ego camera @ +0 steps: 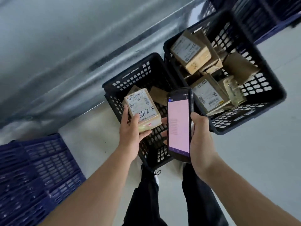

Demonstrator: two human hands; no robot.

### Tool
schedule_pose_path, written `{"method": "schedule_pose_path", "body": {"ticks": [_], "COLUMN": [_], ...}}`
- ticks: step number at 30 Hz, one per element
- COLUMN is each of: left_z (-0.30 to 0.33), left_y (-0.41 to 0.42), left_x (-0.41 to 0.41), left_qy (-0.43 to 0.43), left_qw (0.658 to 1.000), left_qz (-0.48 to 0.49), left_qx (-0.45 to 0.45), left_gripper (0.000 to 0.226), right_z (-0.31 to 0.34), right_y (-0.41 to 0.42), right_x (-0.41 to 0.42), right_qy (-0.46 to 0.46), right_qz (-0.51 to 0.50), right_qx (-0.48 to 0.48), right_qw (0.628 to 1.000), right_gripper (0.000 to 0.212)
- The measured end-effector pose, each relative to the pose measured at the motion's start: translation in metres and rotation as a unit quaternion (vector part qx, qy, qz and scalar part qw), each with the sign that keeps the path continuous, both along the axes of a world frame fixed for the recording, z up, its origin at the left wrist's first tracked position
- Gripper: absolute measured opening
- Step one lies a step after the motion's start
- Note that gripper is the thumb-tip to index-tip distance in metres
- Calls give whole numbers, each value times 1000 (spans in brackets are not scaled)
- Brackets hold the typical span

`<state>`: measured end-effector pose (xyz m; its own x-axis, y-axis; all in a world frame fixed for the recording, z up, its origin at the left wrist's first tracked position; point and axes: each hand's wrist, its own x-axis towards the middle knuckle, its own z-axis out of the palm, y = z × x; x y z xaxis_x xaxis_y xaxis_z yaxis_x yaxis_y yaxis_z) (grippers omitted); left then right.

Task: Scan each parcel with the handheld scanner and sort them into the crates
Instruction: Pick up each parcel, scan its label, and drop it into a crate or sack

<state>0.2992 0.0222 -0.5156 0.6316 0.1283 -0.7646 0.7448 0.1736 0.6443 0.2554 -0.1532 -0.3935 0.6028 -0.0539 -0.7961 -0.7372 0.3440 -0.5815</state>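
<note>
My left hand point(130, 129) grips a small tan parcel point(144, 106) with a white label and handwritten digits, held over the nearer black crate point(127, 75). My right hand point(201, 136) holds the black handheld scanner point(179, 123) upright beside the parcel, its pink-white screen facing me. A second brown parcel point(158, 95) lies inside that crate behind the held one. The larger black crate point(263, 88) to the right contains several labelled cardboard parcels point(190, 51).
A blue crate point(37, 168) stands at the lower left. More blue crates point(263, 15) are stacked at the top right. A grey metal wall point(65, 46) runs behind the crates. The floor point(260, 152) is pale. My dark-trousered legs point(146, 201) are below.
</note>
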Motion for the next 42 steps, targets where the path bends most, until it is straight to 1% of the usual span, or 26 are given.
{"method": "schedule_pose_path", "body": {"ticks": [6, 7, 9, 12, 14, 17, 19, 23, 26, 29, 34, 38, 42], "left_z": [135, 162, 196, 265, 310, 377, 420, 503, 569, 630, 723, 785, 832], "left_y": [10, 13, 13, 17, 20, 19, 17, 10, 7, 11, 28, 47, 61], "left_x": [8, 6, 5, -3, -13, -34, -51, -87, -115, -138, -161, -166, -171], "left_qy": [-58, -67, -76, -120, -160, -228, -272, -351, -400, -453, -528, -578, -622], "left_qw": [993, 992, 991, 988, 983, 970, 959, 932, 911, 881, 833, 792, 747], "left_qz": [-70, -73, -69, -48, -47, -62, -68, -89, -52, -43, -37, -62, -97], "left_qx": [-70, -79, -84, -81, -74, -56, -36, 25, 85, 130, 164, 189, 212], "left_gripper": [47, 46, 43, 39, 44, 66, 73, 81, 90, 98, 95, 104, 107], "right_z": [126, 151, 184, 252, 294, 351, 387, 459, 519, 582, 671, 717, 743], "right_y": [24, 25, 27, 26, 24, 18, 12, -4, -15, -19, -16, -6, 4], "right_x": [-2, -3, -5, -10, -17, -32, -49, -89, -116, -137, -169, -186, -200], "right_qy": [-46, -53, -69, -103, -138, -172, -195, -243, -281, -323, -382, -407, -419], "right_qz": [-23, -18, -8, 4, 8, 21, 37, 83, 110, 135, 163, 171, 168], "right_qx": [-22, -20, -11, -16, -7, 15, 29, 58, 97, 114, 143, 171, 195], "right_qw": [998, 998, 998, 995, 990, 985, 980, 965, 948, 930, 898, 881, 871], "right_gripper": [72, 72, 72, 73, 71, 71, 68, 68, 66, 62, 62, 61, 62]}}
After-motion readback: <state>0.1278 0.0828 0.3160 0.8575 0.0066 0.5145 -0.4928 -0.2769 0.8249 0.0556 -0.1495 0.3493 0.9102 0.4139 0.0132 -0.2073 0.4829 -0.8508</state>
